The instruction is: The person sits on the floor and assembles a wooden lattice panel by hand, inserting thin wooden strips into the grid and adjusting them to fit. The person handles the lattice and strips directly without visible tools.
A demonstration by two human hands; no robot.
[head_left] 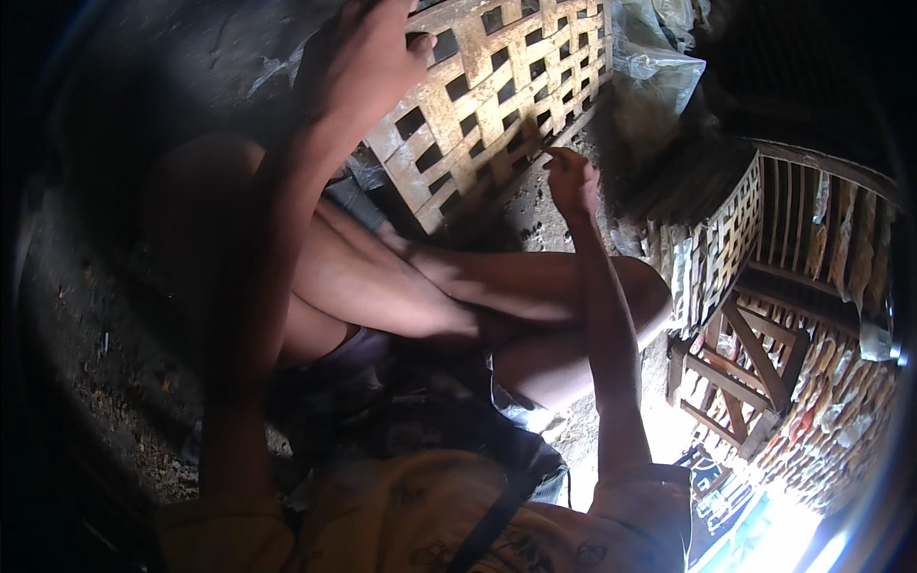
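Observation:
A pale woven bamboo panel (497, 81) with square gaps stands tilted in front of my crossed legs; it looks like the side of a crate or basket. My left hand (377, 57) is closed on its upper left edge, the thumb lying over the weave and the other fingers partly cut off by the picture's top. Lower and to the right, my right hand (575, 183) is closed round a small thin-handled tool (533, 137). The tool's brownish end is blurred against the panel's lower edge, so I cannot tell its kind or whether it touches.
Clear plastic sheeting (664, 62) hangs beyond the panel's right end. Another woven lattice crate (726, 244) stands at the right, near a wooden frame (740, 372) and a slatted wall. Bright light comes in at the lower right. My legs (401, 286) are folded on the rough dark floor (105, 334).

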